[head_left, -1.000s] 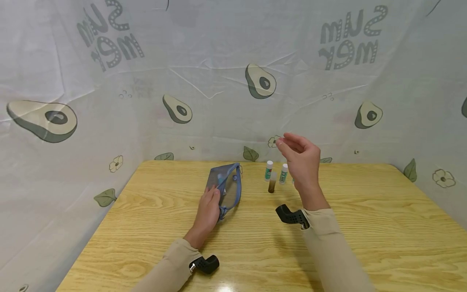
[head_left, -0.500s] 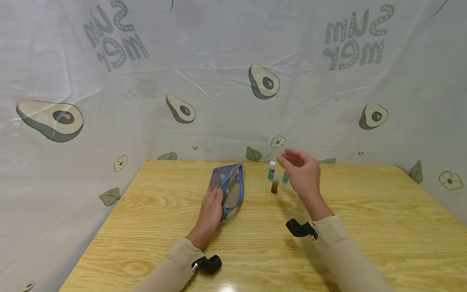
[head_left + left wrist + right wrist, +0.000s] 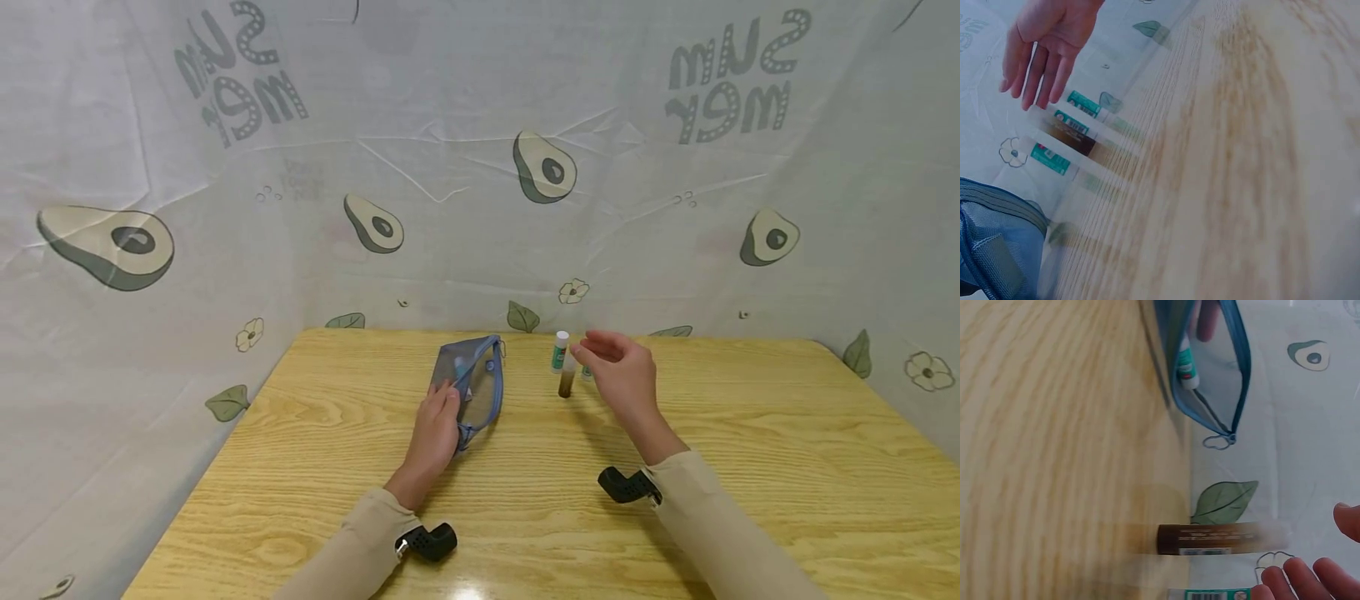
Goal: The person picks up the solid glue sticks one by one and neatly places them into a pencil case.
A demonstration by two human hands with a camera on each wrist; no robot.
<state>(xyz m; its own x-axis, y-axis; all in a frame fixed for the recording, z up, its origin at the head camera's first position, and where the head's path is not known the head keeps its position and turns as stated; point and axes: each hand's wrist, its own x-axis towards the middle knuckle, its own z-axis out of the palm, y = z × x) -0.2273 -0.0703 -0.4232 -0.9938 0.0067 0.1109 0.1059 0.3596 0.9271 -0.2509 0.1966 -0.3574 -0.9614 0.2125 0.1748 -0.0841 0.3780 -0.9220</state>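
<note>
My left hand (image 3: 435,425) grips the near side of a blue mesh zip pouch (image 3: 491,408), whose mouth gapes toward the right. Through its opening, a green-and-white glue stick (image 3: 1186,365) shows inside. My right hand (image 3: 622,379) hovers with fingers and thumb apart, just over a brown tube with a translucent cap (image 3: 566,383). That tube stands upright on the table. Behind it stands a glue stick with a white cap (image 3: 559,354); another glue stick (image 3: 587,373) is partly hidden by my right hand. The left wrist view shows a third glue stick (image 3: 1084,103) in the group.
A wood-grain table (image 3: 525,517) lies under everything. A pale curtain (image 3: 450,275) printed with avocados and leaves hangs right behind its far edge. Dark camera mounts (image 3: 626,485) sit on both wrists.
My right hand has come down toward the brown tube, now overlapping the glue stick behind. The left hand and pouch keep their place; the whole view has shifted slightly.
</note>
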